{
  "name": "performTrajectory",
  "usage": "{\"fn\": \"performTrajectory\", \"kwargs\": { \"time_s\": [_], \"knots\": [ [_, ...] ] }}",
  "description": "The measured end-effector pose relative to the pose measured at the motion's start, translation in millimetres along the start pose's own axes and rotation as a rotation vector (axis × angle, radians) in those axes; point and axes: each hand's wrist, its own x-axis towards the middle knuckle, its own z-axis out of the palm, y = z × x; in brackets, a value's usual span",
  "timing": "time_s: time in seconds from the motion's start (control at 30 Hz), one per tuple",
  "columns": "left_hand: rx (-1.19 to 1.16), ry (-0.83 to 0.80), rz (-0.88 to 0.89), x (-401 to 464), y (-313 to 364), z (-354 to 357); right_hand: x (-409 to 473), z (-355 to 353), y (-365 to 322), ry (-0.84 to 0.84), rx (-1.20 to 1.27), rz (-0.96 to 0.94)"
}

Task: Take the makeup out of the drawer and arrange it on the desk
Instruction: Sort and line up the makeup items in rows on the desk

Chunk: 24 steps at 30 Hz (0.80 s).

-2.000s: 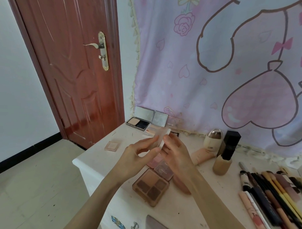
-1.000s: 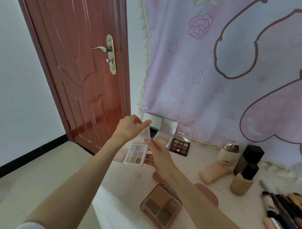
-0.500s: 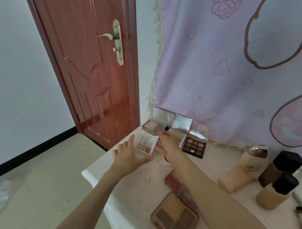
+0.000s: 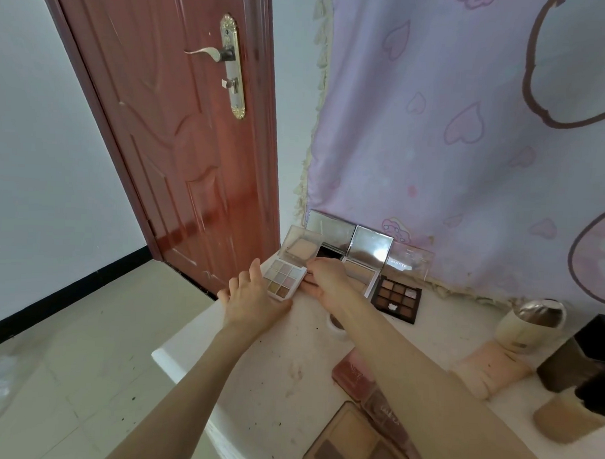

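Both hands (image 4: 321,279) on 1 pale palette (image 4: 284,278); 3 more open beside.

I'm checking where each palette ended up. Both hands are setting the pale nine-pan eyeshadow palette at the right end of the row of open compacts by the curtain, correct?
Not quite: the head view shows the pale palette at the left end of the row, by the door, not the right. The left hand and right hand are both on it, as you said.

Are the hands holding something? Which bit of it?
Yes, the open pale eyeshadow palette. The right hand pinches its right edge near the hinge; the left hand touches its left side with straight fingers. It sits at the desk corner.
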Motion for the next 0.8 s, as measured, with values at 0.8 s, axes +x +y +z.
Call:
{"fn": "performTrajectory", "kwargs": {
  "time_s": [0.8],
  "knots": [
    [0.061, 0.042, 0.241, -39, 4, -8, -67, -82, 15, 0.039, -1.082, -0.630]
  ]
}}
